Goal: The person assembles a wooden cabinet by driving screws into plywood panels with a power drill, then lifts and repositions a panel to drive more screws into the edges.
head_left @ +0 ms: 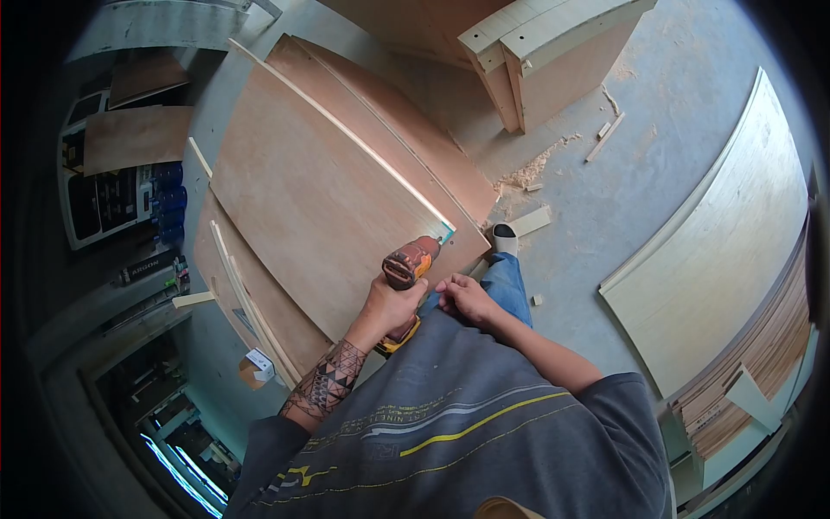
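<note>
A red and black power drill (411, 264) with a yellow-trimmed base is gripped in my left hand (389, 307). Its tip points up and right, beside the teal-marked end of a long pale wood strip (372, 156). That strip lies across a large plywood panel (294, 186). Just right of the drill is my right hand (467, 298), fingers curled together in front of my shirt; anything between them is too small to make out.
A curved wooden piece (571, 43) stands at the top. Sawdust and offcuts (529, 221) lie by my foot (505, 240). A large curved sheet (709, 233) and stacked boards (735, 389) are right. Thin strips (246, 298) and a small box (258, 365) are left.
</note>
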{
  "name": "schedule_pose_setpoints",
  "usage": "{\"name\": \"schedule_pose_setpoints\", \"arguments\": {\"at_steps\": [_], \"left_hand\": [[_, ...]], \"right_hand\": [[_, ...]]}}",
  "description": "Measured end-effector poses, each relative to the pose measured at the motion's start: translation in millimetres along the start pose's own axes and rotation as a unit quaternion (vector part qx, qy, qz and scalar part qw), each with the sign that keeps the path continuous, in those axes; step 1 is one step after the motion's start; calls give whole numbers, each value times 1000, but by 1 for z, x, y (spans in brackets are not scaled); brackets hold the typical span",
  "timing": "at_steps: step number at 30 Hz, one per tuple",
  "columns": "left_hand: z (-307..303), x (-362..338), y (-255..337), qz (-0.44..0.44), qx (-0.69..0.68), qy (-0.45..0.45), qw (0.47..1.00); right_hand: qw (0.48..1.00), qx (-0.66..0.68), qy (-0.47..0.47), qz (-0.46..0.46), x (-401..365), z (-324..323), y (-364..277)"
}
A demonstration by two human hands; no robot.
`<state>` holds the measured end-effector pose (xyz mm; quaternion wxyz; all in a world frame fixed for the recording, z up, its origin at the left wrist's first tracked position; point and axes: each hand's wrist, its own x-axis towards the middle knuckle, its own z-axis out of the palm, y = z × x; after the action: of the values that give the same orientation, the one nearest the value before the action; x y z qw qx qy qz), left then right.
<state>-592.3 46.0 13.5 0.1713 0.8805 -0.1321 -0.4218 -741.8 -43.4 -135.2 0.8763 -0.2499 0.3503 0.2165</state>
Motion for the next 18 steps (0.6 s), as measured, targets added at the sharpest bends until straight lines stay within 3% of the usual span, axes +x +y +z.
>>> {"name": "schedule_pose_setpoints", "arguments": {"at_steps": [8, 10, 12, 15, 18], "left_hand": [[5, 4, -18, 30, 10, 18, 999], [5, 3, -28, -13, -132, -27, 991], [2, -7, -29, 15, -149, -5, 989], [-6, -29, -33, 32, -200, 34, 979], [-12, -38, -56, 103, -207, 61, 971]], "right_hand": [[998, -22, -33, -49, -7, -16, -19], [994, -4, -52, -100, -15, -18, -40], [992, 4, -67, -103, -20, -16, -62], [980, -25, -81, -182, -18, -10, -93], [975, -53, -83, -200, -8, 7, -122]]}}
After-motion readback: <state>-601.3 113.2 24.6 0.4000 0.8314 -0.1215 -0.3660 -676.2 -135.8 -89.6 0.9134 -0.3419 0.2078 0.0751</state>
